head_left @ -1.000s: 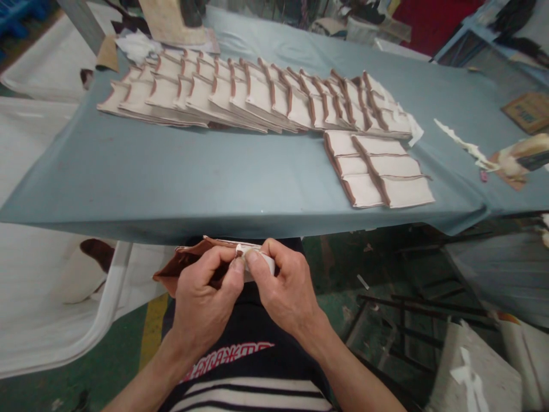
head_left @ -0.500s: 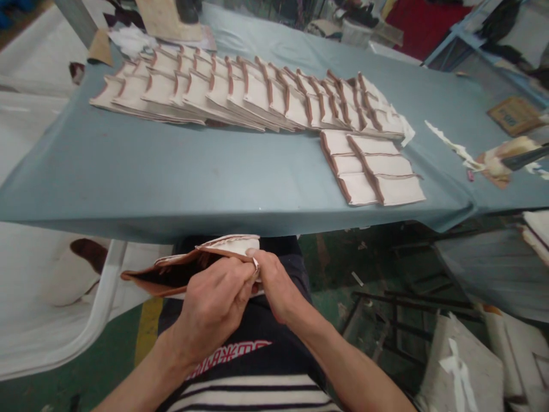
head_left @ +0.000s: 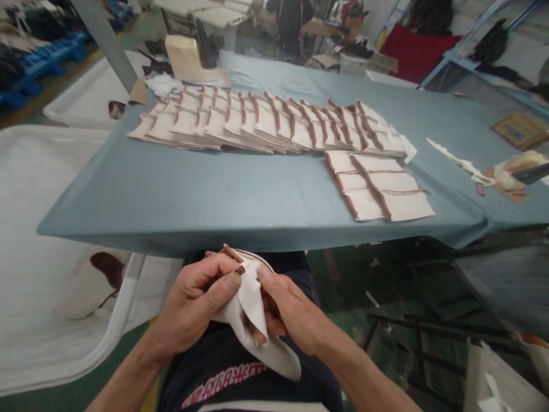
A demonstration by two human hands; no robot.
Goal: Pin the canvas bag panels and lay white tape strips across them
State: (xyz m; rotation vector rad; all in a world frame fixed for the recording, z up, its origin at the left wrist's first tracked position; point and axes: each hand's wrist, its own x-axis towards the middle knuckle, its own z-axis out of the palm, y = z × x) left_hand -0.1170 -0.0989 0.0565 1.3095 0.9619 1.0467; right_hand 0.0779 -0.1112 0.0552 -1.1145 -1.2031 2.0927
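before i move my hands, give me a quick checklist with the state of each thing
1. Left grip on the cream-and-brown piece: ok, thumb and finger pinch it.
2. Right grip on the same piece: ok, held.
3. Piece lying flat: not ok, it is folded and hangs down between the hands.
4. Piece free of the blue table: cannot tell, they overlap in view.
5. Row of similar pieces resting on the table: ok.

Fingers (head_left: 223, 290) pinching pale piece (head_left: 251, 300), blue table (head_left: 184, 197), overlapping brown-edged panels (head_left: 266, 118).
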